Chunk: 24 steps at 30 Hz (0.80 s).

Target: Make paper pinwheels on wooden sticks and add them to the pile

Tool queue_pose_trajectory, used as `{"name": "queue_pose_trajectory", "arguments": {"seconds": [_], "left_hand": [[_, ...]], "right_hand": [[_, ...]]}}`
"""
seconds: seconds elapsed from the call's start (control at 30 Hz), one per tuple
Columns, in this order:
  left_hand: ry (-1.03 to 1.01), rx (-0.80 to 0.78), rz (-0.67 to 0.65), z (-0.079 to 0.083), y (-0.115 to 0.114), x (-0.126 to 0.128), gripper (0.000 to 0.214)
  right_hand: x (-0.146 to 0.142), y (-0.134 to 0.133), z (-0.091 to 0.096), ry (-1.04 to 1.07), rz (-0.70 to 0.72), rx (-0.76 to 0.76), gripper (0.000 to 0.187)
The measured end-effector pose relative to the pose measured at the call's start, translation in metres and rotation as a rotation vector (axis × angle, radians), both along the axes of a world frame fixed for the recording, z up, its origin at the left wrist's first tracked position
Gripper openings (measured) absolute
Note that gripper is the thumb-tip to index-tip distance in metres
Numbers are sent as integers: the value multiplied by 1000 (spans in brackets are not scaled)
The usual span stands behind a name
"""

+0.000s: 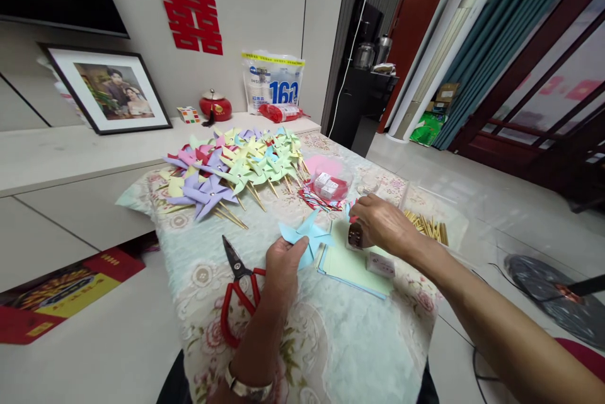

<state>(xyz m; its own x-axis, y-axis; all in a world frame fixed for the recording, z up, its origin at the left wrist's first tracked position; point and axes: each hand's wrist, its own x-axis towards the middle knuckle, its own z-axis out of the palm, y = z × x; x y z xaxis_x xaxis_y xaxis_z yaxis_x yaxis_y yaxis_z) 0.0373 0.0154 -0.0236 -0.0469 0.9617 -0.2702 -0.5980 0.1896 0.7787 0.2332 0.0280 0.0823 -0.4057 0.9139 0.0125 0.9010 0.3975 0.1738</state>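
Note:
My left hand (282, 265) pinches a light blue paper pinwheel (302, 237) lying on the flowered tablecloth (331, 341), fingers closed on its near edge. My right hand (382, 224) is curled over a small dark object (355, 235), fingers closed on it; what it is I cannot make out. Under both lies a stack of pale green and blue paper sheets (352, 268). Red-handled scissors (239, 294) lie just left of my left hand.
A heap of finished paper pinwheels on sticks (231, 167) covers the table's far left. A clear tub with small white boxes (329, 186) stands behind the hands. Wooden sticks (428, 226) lie at the right edge. A framed photo (111, 92) leans on the wall shelf.

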Motion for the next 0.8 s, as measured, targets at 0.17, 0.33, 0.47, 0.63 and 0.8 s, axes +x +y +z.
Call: {"name": "queue_pose_trajectory", "arguments": {"seconds": [0.17,0.33,0.47,0.63,0.8], "left_hand": [[14,-3,2,1,0,0,35],[11,4,-11,2,-1,0,32],[14,5,-14,1,-1,0,33],[34,-4,-9,1,-1,0,32],[19,-4,-11,3,-2,0,33]], "right_hand": [[-10,-18,-12,-94,-38,-83,14],[-7,-26,-31,-126,41,-127,18],[6,-28,-22,-71,103,-113,20],[17,-28,-5,-11,38,4,26],[11,-27,-11,-51,-131,76,24]]}}
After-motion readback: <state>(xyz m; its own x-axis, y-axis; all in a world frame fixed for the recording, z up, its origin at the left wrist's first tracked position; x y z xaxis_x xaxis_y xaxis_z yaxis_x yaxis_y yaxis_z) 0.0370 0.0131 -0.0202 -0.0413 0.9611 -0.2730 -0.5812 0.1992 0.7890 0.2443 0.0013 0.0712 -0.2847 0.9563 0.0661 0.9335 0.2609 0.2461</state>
